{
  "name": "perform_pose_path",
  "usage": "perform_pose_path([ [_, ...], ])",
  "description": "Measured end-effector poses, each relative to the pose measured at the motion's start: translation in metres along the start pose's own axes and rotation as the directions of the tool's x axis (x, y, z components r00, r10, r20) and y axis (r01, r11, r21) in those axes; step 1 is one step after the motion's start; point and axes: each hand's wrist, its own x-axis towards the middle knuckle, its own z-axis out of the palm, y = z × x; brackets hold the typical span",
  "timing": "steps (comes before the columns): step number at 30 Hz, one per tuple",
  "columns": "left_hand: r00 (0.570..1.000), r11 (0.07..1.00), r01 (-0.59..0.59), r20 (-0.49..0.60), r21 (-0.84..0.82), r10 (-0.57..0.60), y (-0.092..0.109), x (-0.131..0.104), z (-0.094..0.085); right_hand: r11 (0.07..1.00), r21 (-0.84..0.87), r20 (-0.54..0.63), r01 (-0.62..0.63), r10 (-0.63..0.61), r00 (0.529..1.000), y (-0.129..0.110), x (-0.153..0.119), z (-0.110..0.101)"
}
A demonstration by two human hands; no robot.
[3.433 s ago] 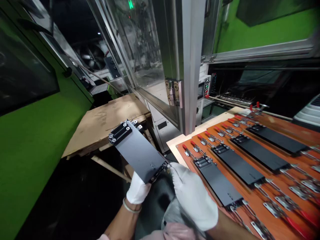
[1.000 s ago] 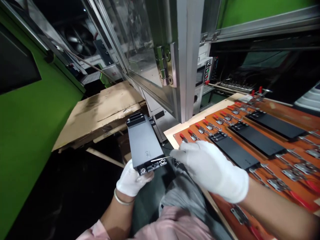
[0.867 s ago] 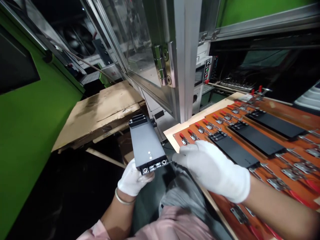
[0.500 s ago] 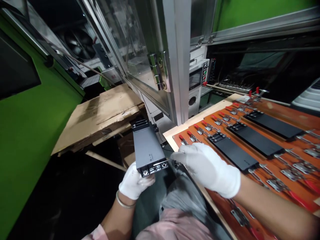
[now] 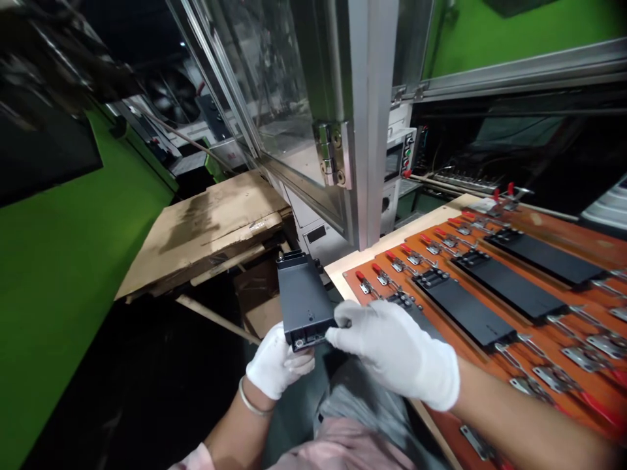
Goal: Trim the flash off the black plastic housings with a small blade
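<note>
A flat dark grey metal case (image 5: 304, 297) is held up in front of me, its near end tilted toward me. Round screw-like fittings show on that end. My left hand (image 5: 280, 365), in a white glove, grips the case from below. At its near right corner, the gloved fingers of my right hand (image 5: 392, 343) are closed on the edge. Similar dark cases lie in a row on the orange fixture board (image 5: 553, 212) to the right; the nearest one (image 5: 422, 320) is partly covered by my right hand.
Red-handled toggle clamps (image 5: 365, 284) line the board around the cases. A framed clear door (image 5: 367, 130) with a metal hinge stands straight ahead. Flattened cardboard (image 5: 220, 215) lies at the left, beside a green machine panel (image 5: 73, 261).
My right hand has come left to the near right corner of the case and now touches it. The view has shifted a little, showing another case on the board beyond my right hand.
</note>
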Motion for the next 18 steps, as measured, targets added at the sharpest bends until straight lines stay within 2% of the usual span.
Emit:
perform_pose_path([
  [4, 0.998, 0.998, 0.052, 0.036, -0.042, -0.051, -0.001, -0.001, -0.003, 0.994, 0.102, -0.033, -0.023, 0.026, 0.999, 0.002, -0.003, 0.004],
  [8, 1.000, 0.999, 0.030, 0.010, -0.026, -0.030, -0.002, -0.002, -0.002, 0.978, 0.202, -0.010, 0.042, -0.041, 0.999, 0.001, -0.002, 0.005],
  [10, 0.999, 0.999, 0.044, 0.013, -0.030, -0.044, -0.004, -0.001, -0.001, 0.972, 0.231, -0.024, 0.036, -0.032, 0.999, -0.003, 0.002, 0.004],
  [13, 0.999, 0.998, 0.045, 0.018, -0.041, -0.044, -0.006, 0.001, -0.001, 0.990, 0.142, -0.018, 0.005, -0.002, 1.000, -0.010, 0.007, 0.004],
  [16, 0.999, 0.999, 0.046, 0.009, -0.025, -0.046, -0.006, 0.001, -0.003, 0.994, 0.097, 0.043, 0.045, -0.050, 0.998, -0.013, 0.000, 0.010],
  [18, 1.000, 0.999, 0.021, -0.008, -0.039, -0.021, -0.006, 0.000, -0.004, 0.982, 0.184, -0.069, 0.035, -0.023, 0.997, -0.012, -0.014, 0.019],
])
